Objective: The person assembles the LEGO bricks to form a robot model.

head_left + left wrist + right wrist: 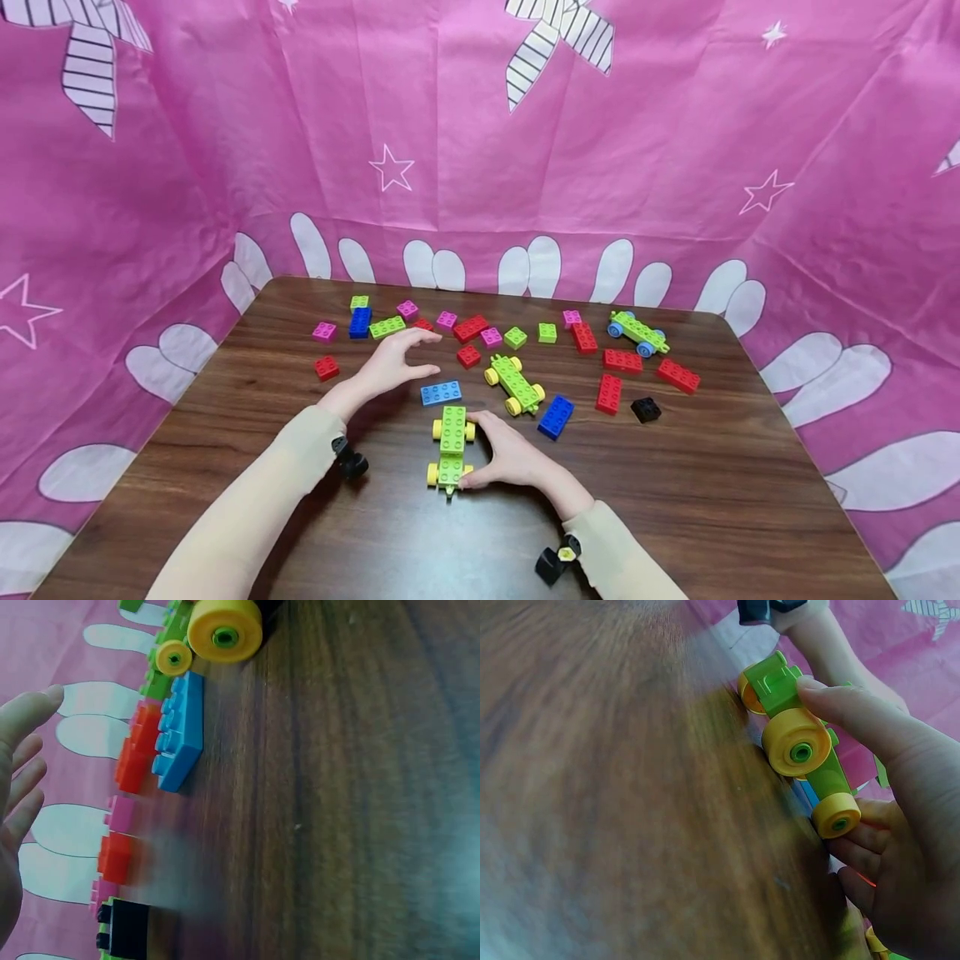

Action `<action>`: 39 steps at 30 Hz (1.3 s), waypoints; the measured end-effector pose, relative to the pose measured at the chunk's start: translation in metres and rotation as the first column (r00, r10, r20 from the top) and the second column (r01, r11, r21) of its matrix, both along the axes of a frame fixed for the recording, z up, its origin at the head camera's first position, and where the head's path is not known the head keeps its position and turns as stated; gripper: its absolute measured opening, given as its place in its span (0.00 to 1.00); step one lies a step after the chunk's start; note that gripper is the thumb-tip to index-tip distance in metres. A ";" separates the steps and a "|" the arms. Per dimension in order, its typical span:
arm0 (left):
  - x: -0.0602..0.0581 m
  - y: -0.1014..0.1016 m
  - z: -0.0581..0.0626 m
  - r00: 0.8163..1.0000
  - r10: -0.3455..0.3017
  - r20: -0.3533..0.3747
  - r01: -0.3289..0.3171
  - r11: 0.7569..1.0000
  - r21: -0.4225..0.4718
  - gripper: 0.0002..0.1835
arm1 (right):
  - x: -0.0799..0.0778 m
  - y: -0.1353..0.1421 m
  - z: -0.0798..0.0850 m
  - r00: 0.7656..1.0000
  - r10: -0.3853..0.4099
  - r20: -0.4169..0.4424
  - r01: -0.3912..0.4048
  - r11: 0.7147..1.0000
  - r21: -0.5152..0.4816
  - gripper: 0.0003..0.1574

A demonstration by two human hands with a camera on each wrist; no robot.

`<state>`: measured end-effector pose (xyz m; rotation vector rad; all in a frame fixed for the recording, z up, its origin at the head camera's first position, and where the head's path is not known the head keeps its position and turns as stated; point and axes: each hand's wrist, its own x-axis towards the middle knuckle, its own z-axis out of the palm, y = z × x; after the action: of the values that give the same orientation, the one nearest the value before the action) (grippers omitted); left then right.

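Note:
My right hand (pixel 512 455) grips a lime green toy car base with yellow wheels (pixel 451 472) from its right side, thumb at the near end and fingers at the far end. A lime brick (pixel 453 427) sits on the far part of that car. In the right wrist view, the thumb presses by the near end of the car (pixel 780 686). My left hand (pixel 390 363) hovers over the table with nothing in it, thumb and fingers spread apart. Nearest to it lies a light blue brick (pixel 441 392), also in the left wrist view (pixel 180 735).
A second yellow-wheeled car base (pixel 516 383) stands just beyond the held car. Right of it lies a dark blue brick (pixel 556 417). Far right are a blue-wheeled car base (pixel 637 332), several red bricks (pixel 609 393) and a black piece (pixel 646 409). Small bricks line the back.

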<state>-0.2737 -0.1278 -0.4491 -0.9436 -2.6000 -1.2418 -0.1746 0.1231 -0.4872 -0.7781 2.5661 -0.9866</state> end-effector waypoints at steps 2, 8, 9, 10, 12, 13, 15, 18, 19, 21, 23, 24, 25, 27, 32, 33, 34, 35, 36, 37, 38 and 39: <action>-0.006 0.004 -0.001 1.000 -0.004 0.014 0.005 1.000 -0.017 0.27 | 0.000 0.000 0.001 1.000 0.001 -0.005 -0.001 1.000 -0.005 0.61; -0.018 0.013 -0.008 0.998 -0.021 0.051 0.025 0.997 -0.079 0.29 | -0.001 0.000 0.000 1.000 0.008 -0.015 -0.009 1.000 -0.009 0.61; -0.019 0.014 -0.009 0.998 -0.020 0.059 0.026 0.995 -0.097 0.29 | -0.001 0.000 0.000 1.000 0.008 -0.013 -0.008 1.000 -0.010 0.61; -0.020 0.016 -0.009 0.997 -0.020 0.068 0.027 0.993 -0.112 0.29 | -0.001 0.000 0.000 1.000 0.010 -0.014 -0.010 1.000 -0.010 0.62; -0.022 0.020 -0.011 0.996 -0.023 0.088 0.034 0.991 -0.131 0.29 | 0.000 0.000 0.000 1.000 0.009 -0.013 -0.009 1.000 -0.016 0.62; -0.023 0.021 -0.011 0.995 -0.024 0.098 0.038 0.990 -0.138 0.29 | 0.000 0.000 0.000 1.000 0.009 -0.013 -0.009 1.000 -0.016 0.62; -0.025 0.025 -0.012 0.993 -0.026 0.113 0.043 0.988 -0.151 0.29 | 0.000 0.001 0.000 1.000 0.006 -0.010 -0.006 1.000 -0.017 0.62; -0.029 0.029 -0.014 0.992 -0.041 0.116 0.058 0.988 -0.146 0.29 | 0.000 0.000 0.000 1.000 0.003 -0.008 -0.003 1.000 -0.015 0.62; -0.030 0.030 -0.015 0.992 -0.046 0.115 0.062 0.988 -0.145 0.29 | 0.000 0.000 0.001 1.000 0.002 -0.006 -0.002 1.000 -0.014 0.62; -0.033 0.033 -0.016 0.992 -0.053 0.116 0.069 0.988 -0.137 0.29 | 0.001 0.000 0.002 1.000 0.003 -0.001 -0.003 1.000 -0.016 0.62; -0.036 0.036 -0.017 0.991 -0.057 0.123 0.073 0.989 -0.132 0.28 | 0.001 0.000 0.003 1.000 0.001 0.001 -0.001 1.000 -0.019 0.62; -0.037 0.038 -0.017 0.990 -0.056 0.128 0.073 0.988 -0.133 0.28 | 0.001 0.000 0.003 1.000 0.000 0.001 0.000 1.000 -0.018 0.62; -0.039 0.039 -0.019 0.989 -0.055 0.135 0.073 0.988 -0.134 0.28 | 0.002 0.000 0.003 1.000 0.000 0.001 0.000 1.000 -0.019 0.62; -0.041 0.042 -0.021 0.988 -0.051 0.145 0.072 0.988 -0.139 0.27 | 0.001 0.001 0.003 1.000 0.000 -0.001 0.000 1.000 -0.020 0.62; -0.044 0.048 -0.023 0.986 -0.052 0.159 0.077 0.985 -0.153 0.27 | 0.000 0.000 0.002 1.000 0.004 -0.008 -0.005 1.000 -0.013 0.62; -0.045 0.048 -0.024 0.986 -0.055 0.160 0.080 0.985 -0.155 0.27 | 0.000 0.000 0.002 1.000 0.005 -0.007 -0.005 1.000 -0.012 0.62; -0.045 0.049 -0.024 0.985 -0.058 0.161 0.083 0.985 -0.154 0.27 | 0.000 0.000 0.001 1.000 0.005 -0.006 -0.005 1.000 -0.011 0.62; -0.046 0.050 -0.025 0.985 -0.061 0.162 0.086 0.984 -0.155 0.27 | 0.000 0.000 0.001 1.000 0.005 -0.005 -0.005 1.000 -0.010 0.62; -0.047 0.051 -0.026 0.985 -0.064 0.163 0.090 0.984 -0.156 0.27 | 0.000 0.001 0.001 1.000 0.005 -0.006 -0.005 1.000 -0.009 0.62; -0.047 0.051 -0.026 0.985 -0.068 0.162 0.094 0.983 -0.159 0.27 | -0.001 0.001 0.000 1.000 0.006 -0.008 -0.006 1.000 -0.008 0.62; -0.047 0.051 -0.027 0.984 -0.071 0.163 0.098 0.982 -0.161 0.27 | -0.001 0.001 0.000 1.000 0.006 -0.008 -0.006 1.000 -0.009 0.62; -0.048 0.052 -0.027 0.983 -0.074 0.165 0.101 0.981 -0.164 0.27 | -0.001 0.001 0.000 1.000 0.007 -0.008 -0.007 1.000 -0.009 0.62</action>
<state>-0.3214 -0.0760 -0.4766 -1.0391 -2.8574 -1.1722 -0.1751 0.1238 -0.4873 -0.7949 2.5659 -0.9956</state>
